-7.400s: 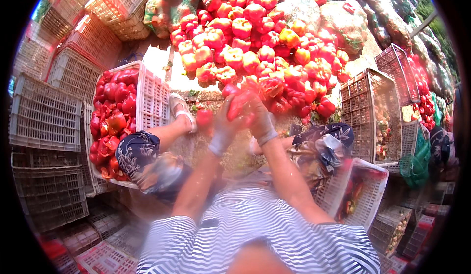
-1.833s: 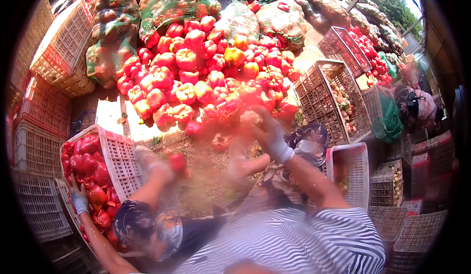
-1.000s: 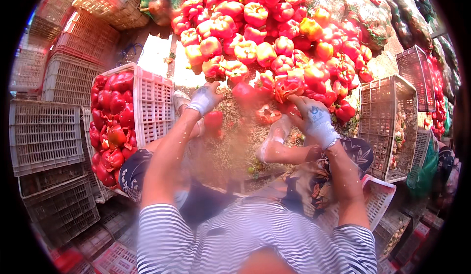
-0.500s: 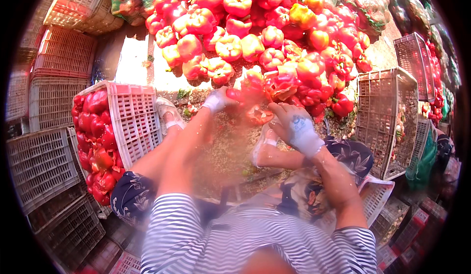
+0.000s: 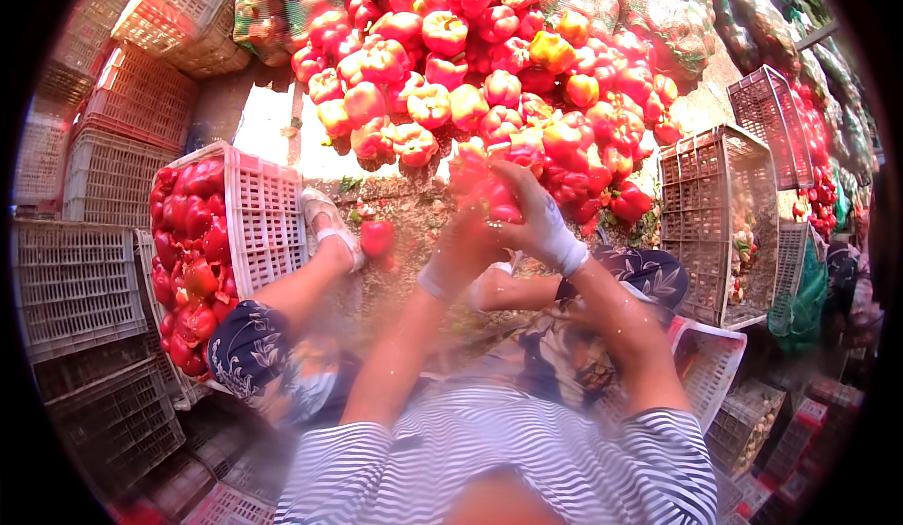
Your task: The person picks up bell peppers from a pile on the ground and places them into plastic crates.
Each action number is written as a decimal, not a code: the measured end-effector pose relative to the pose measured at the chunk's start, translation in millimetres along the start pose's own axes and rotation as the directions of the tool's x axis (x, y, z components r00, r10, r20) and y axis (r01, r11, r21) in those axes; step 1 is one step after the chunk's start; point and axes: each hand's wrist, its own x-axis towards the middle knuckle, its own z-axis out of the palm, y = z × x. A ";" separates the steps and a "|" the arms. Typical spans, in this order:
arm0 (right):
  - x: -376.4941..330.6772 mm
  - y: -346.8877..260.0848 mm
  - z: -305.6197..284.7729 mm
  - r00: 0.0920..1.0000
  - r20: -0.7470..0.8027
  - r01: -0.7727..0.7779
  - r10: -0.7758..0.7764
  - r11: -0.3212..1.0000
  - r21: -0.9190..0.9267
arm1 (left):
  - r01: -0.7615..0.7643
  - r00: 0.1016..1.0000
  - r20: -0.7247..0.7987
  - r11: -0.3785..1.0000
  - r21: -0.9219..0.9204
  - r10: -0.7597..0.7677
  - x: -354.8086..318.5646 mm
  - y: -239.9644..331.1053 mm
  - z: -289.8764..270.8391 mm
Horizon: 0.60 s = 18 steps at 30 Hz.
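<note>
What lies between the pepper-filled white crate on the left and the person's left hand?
In the head view, the sandalled left foot, then a loose red bell pepper.

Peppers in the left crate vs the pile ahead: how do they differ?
Colour: crate peppers look mostly deep red; pile peppers include orange and yellow-tinged ones.
Placement: crate peppers are packed inside a slatted crate; pile peppers lie loosely heaped.
Light: pile peppers look sunlit; crate peppers look dimmer.
Shared: both are mainly red.

Two hands (image 5: 541,226), dozens of peppers (image 5: 502,87)
</note>
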 end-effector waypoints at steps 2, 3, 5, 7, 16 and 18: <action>-5.5 -12.1 -5.5 0.998 -0.010 0.060 -0.060 0.998 -0.026 | -0.002 1.000 0.029 1.000 0.007 0.002 -9.7 0.7 12.6; -7.5 -20.0 -5.0 0.992 -0.062 0.107 -0.110 0.994 -0.035 | 0.010 0.999 0.043 1.000 0.000 -0.010 -13.1 3.1 17.7; -13.5 -23.6 3.3 0.976 -0.189 0.124 -0.110 0.990 0.062 | -0.039 0.999 -0.013 0.992 0.122 0.041 -22.7 5.4 28.6; -15.0 -34.7 6.9 0.948 -0.303 0.124 -0.099 0.990 0.062 | -0.158 0.987 0.029 0.916 0.368 0.159 -27.4 4.8 39.5; 6.7 -48.5 34.8 0.876 -0.481 0.157 0.028 0.927 0.341 | -0.375 0.881 -0.025 0.731 0.571 0.472 -39.9 5.0 73.1; 3.0 -59.5 34.3 0.900 -0.329 -0.013 0.285 0.774 0.633 | -0.388 0.883 0.023 0.699 0.600 0.470 -43.4 10.4 70.4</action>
